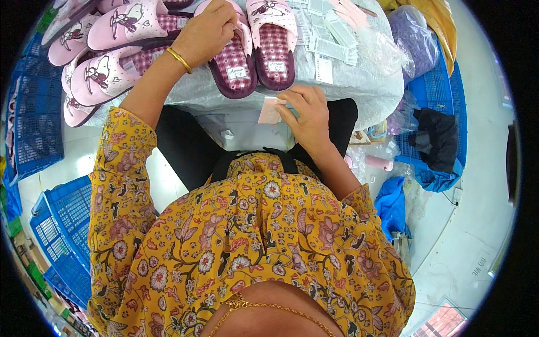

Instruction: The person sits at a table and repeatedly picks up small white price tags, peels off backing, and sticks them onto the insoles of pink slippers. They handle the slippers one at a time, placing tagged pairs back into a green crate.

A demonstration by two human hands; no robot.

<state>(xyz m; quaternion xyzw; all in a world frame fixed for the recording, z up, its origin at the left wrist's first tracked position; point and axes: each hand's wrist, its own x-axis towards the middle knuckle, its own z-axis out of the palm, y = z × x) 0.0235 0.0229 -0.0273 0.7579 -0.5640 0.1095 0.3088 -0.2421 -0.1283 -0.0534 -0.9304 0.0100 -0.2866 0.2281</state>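
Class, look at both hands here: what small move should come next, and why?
Probably raise the right hand slightly, bringing the pink tag to the slipper heel just above. Thumb and forefinger appear to pinch the tag below that heel, while the left hand is at the neighbouring slipper.

A person's left hand [210, 31], back turned upward and fingers curled, reaches ahead at the end of a forearm [157, 87] slanting forward and inward, a slim gold-coloured metal bangle [179, 60] around the wrist. The right hand [309, 112] sits lower and nearer the body, thumb and forefinger drawn together in a pinch and pointing left, the remaining fingers loosely bent. The right elbow is flexed, its bare forearm angled up and inward. Yellow floral fabric sleeves [120, 174] cover both upper arms. The two hands are apart, the left farther forward.
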